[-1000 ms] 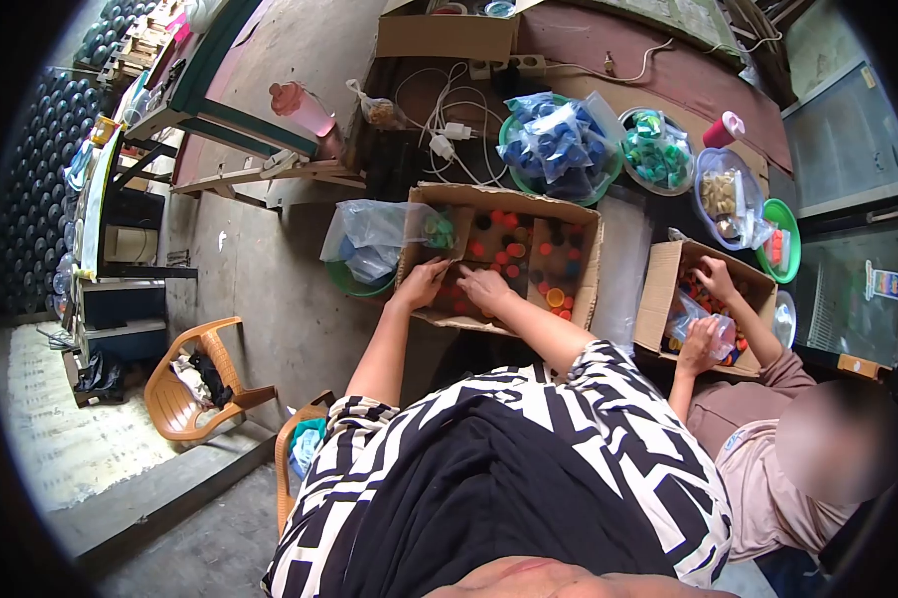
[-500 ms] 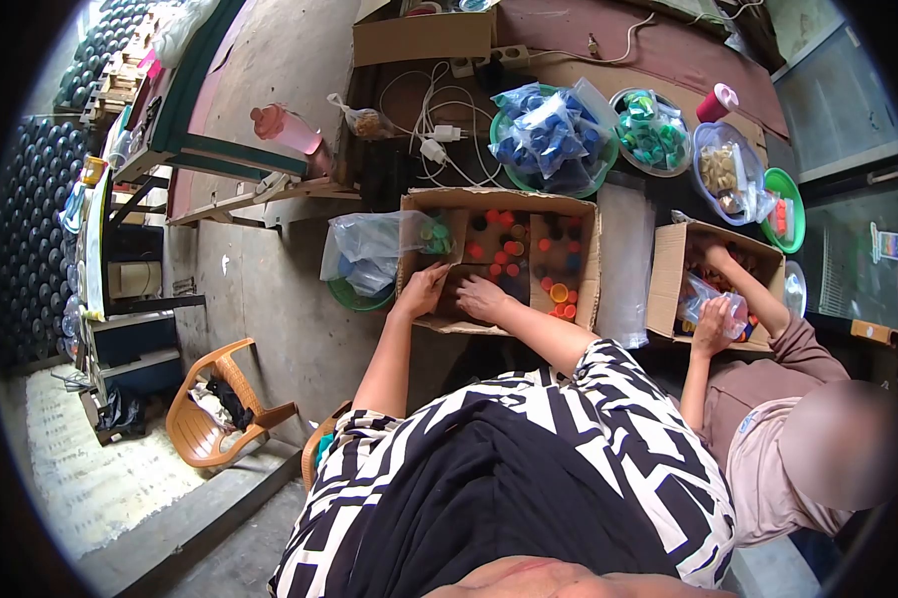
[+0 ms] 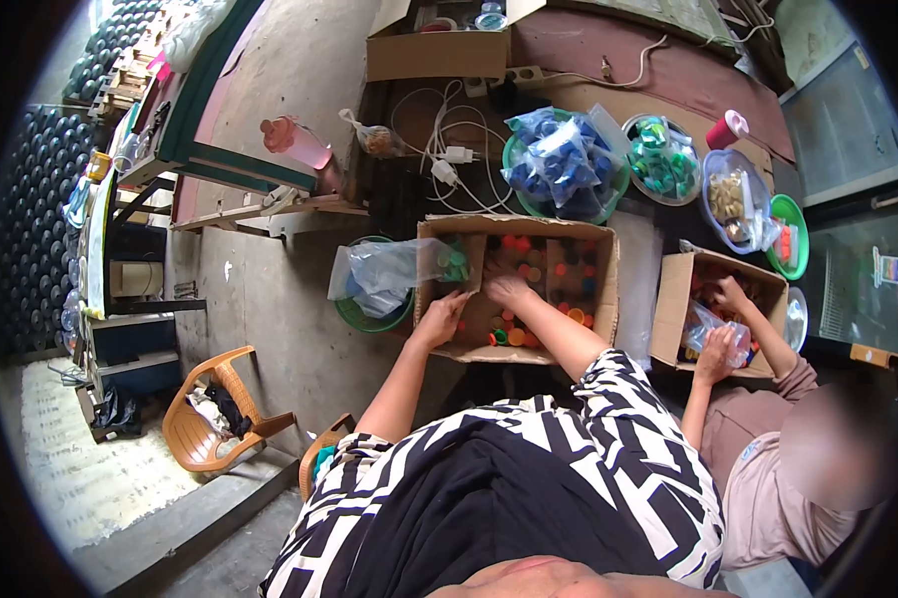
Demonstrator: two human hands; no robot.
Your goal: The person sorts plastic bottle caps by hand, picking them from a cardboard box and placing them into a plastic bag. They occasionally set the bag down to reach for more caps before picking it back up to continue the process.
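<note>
- Reaching into the open brown cardboard box (image 3: 610,299) on the dark table in front of the person, the right hand (image 3: 507,290) presses among loose red, orange and green plastic bottle caps (image 3: 534,261); I cannot tell whether it grips one.
- Left hand (image 3: 443,318) lies flat, fingers loose, on the box's near-left corner.
- Just beside that corner, a clear plastic bag (image 3: 379,271) slumps in a round green basin (image 3: 354,317).
- Beyond the box sit bagged blue caps (image 3: 559,159).
- To the right, another person's hand (image 3: 713,344) works at a second cardboard box (image 3: 668,299).

right hand (image 3: 509,290) moved deeper into the cardboard box (image 3: 609,299), fingers now among the coloured caps (image 3: 561,272)
</note>
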